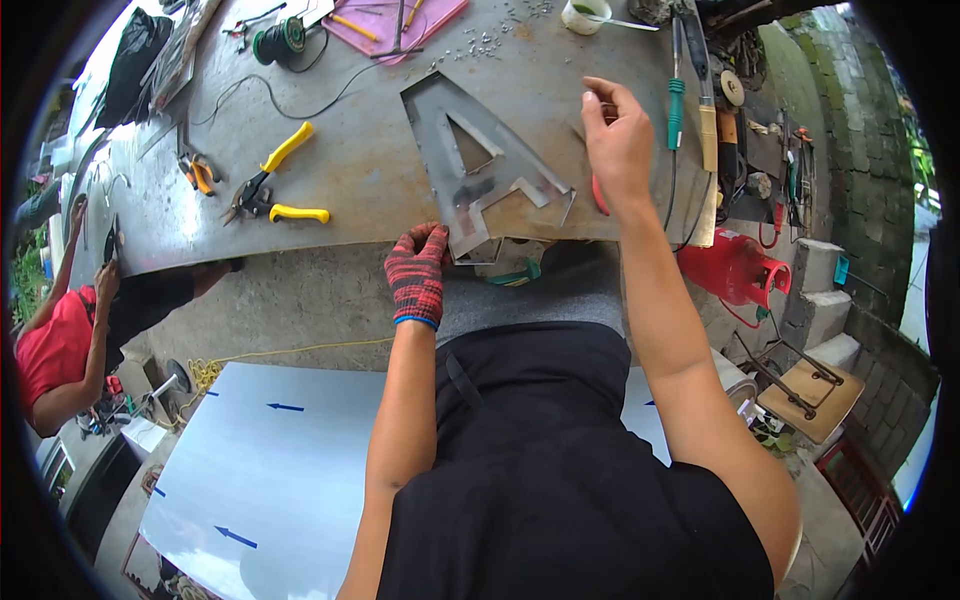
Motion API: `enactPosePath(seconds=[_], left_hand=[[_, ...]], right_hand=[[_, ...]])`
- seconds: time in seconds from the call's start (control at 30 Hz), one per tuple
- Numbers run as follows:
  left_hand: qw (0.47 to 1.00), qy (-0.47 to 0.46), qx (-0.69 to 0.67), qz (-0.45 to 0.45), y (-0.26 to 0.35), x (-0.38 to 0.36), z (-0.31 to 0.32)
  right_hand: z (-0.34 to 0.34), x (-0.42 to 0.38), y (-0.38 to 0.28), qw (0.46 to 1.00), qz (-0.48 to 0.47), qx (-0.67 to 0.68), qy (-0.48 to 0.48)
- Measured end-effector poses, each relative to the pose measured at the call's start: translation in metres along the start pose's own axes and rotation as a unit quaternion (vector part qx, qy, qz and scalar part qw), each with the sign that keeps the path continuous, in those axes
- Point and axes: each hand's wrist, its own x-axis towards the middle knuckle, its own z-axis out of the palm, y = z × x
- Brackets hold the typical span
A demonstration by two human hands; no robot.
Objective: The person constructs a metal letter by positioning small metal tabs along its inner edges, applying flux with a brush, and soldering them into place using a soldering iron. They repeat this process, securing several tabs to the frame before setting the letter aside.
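Observation:
A sheet-metal letter A with raised edges lies on the metal worktable, its lower end at the front edge. My left hand, in a red and black knit glove, pinches the letter's lower left leg. My bare right hand is to the right of the letter and apart from it, with fingers loosely bent and nothing visible in them. Under that wrist a red-handled tool shows in part. Further right lies a soldering iron with a green handle.
Yellow-handled snips and orange-handled pliers lie left on the worktable. A wire spool, pink tray, small metal bits and a white cup are at the back. A red gas cylinder stands right; another person works left.

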Motion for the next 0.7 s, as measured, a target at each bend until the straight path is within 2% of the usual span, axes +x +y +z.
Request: enactPosePath(seconds=[0.07, 0.1, 0.17, 0.27, 0.4, 0.5, 0.53, 0.6, 0.67, 0.7], left_hand=[[1.000, 0.014, -0.004, -0.018, 0.001, 0.002, 0.001], [1.000, 0.010, -0.006, -0.007, 0.001, 0.004, 0.001], [1.000, 0.004, 0.000, -0.010, 0.000, 0.002, -0.001], [0.998, 0.020, -0.046, -0.026, 0.009, -0.003, 0.005], [0.999, 0.018, -0.033, -0.036, 0.008, -0.002, 0.004], [0.998, 0.034, -0.036, -0.039, 0.011, -0.003, 0.005], [0.998, 0.026, -0.043, -0.034, 0.009, -0.002, 0.005], [0.998, 0.020, -0.047, -0.033, 0.007, -0.002, 0.004], [0.999, 0.016, -0.042, -0.027, 0.009, -0.002, 0.004], [0.999, 0.014, -0.041, -0.029, 0.009, -0.001, 0.005]], right_hand=[[-0.004, 0.037, 0.041, 0.959, 0.203, 0.186, 0.072], [-0.007, 0.052, 0.050, 0.959, 0.195, 0.190, 0.080], [-0.011, 0.071, 0.063, 0.923, 0.268, 0.256, 0.099], [-0.005, 0.098, 0.080, 0.894, 0.301, 0.316, 0.104], [0.007, 0.133, 0.089, 0.877, 0.309, 0.347, 0.121], [0.013, 0.145, 0.096, 0.920, 0.271, 0.240, 0.147], [0.015, 0.147, 0.096, 0.920, 0.274, 0.240, 0.146], [0.014, 0.150, 0.095, 0.962, 0.219, 0.093, 0.132], [0.012, 0.152, 0.092, 0.971, 0.188, 0.049, 0.143], [0.011, 0.155, 0.091, 0.979, 0.140, -0.009, 0.148]])
